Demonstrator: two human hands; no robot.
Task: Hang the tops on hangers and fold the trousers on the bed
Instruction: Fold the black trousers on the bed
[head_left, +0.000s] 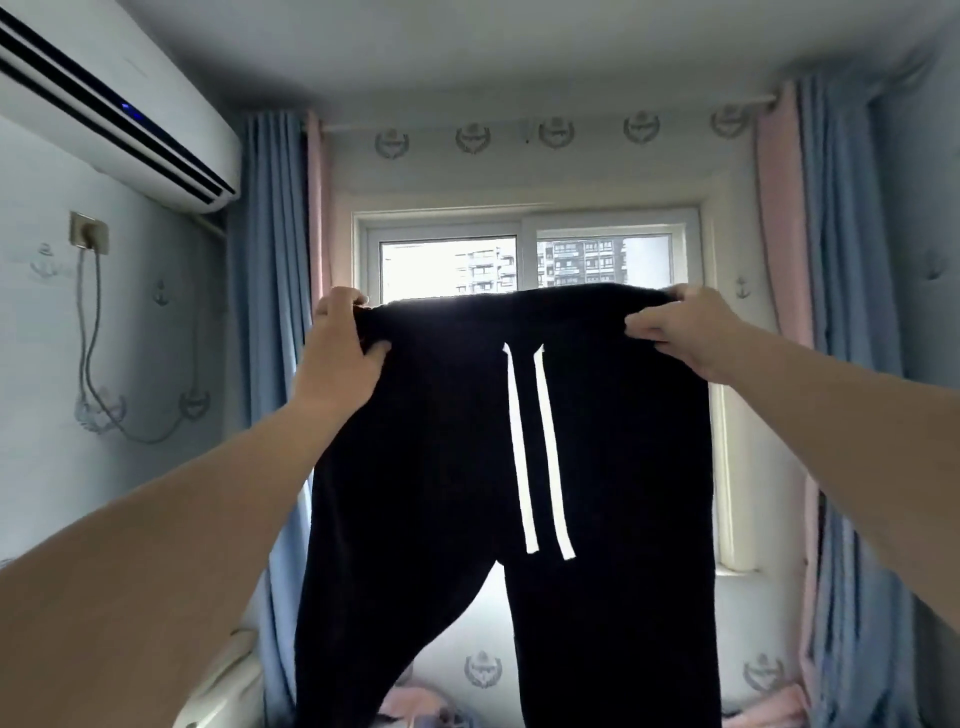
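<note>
Two bare hands hold a pair of black drawstring trousers (597, 415) up in the middle of the frame, spread wide against the bright window (524, 257) behind. The left hand (343, 343) is at the left end of the waistband, its grip pinching the cloth with the thumb on the near side and the fingers curled over the top edge. The right hand (685, 327) does the same at the right end, fingers pressed onto the bunched waistband. Between them the waistband is pulled nearly level across the centre of the frame.

From the middle of the waistband two white drawstrings (540, 452) hang straight down, side by side, ending just above the crotch. The two legs drop to the bottom edge of the frame; the left leg angles out toward the lower left, the right leg hangs straight.

Blue curtains (270, 291) with pink edging frame the window at left and right. An air conditioner (119, 114) sits on the wall in the upper left of the frame, and below it a wall socket (89, 232) has a grey cable (91, 332) looping down. At the bottom centre, between the trouser legs, some pink fabric (410, 701) shows, too blurred to tell what it is.
</note>
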